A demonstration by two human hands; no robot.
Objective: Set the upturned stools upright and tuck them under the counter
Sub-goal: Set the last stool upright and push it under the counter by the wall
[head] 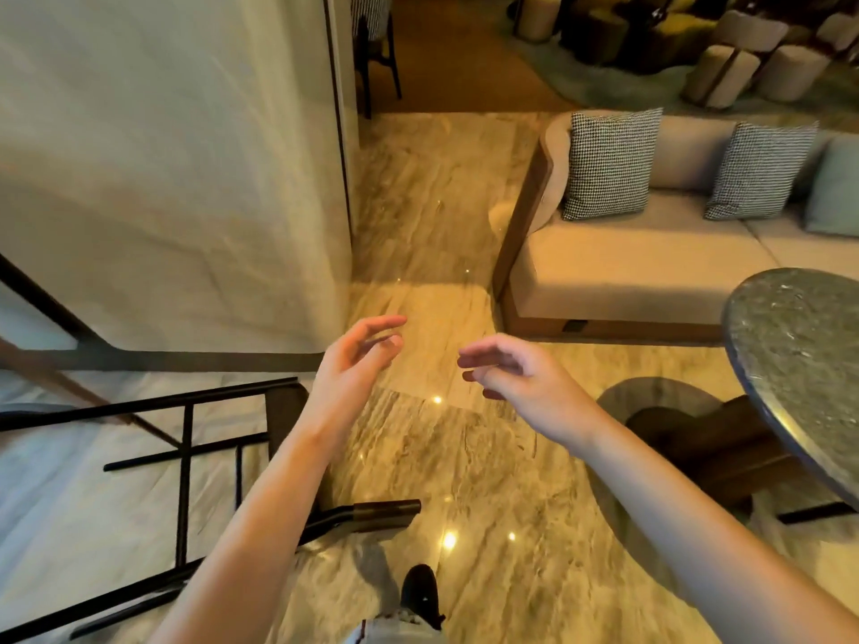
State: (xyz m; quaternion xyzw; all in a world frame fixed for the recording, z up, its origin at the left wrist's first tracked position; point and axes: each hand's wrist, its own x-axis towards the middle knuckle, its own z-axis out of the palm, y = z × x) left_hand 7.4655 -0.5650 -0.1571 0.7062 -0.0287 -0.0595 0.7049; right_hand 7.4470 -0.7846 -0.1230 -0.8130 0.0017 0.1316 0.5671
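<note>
I can read no words, labels, brands, numbers or signs anywhere in my view, from twelve o'clock round to six o'clock.

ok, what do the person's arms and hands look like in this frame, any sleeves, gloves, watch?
Both forearms are bare in view: no sleeves, gloves, watch or rings can be seen on the left hand or the right hand. At the bottom edge, a dark shoe and a pale trouser leg show.

Beige sofa (650, 258) at right with two houndstooth cushions (609, 165), round stone table (799, 355) near it, marble floor (441, 234) throughout, padded poufs (720, 74) far back.
</note>
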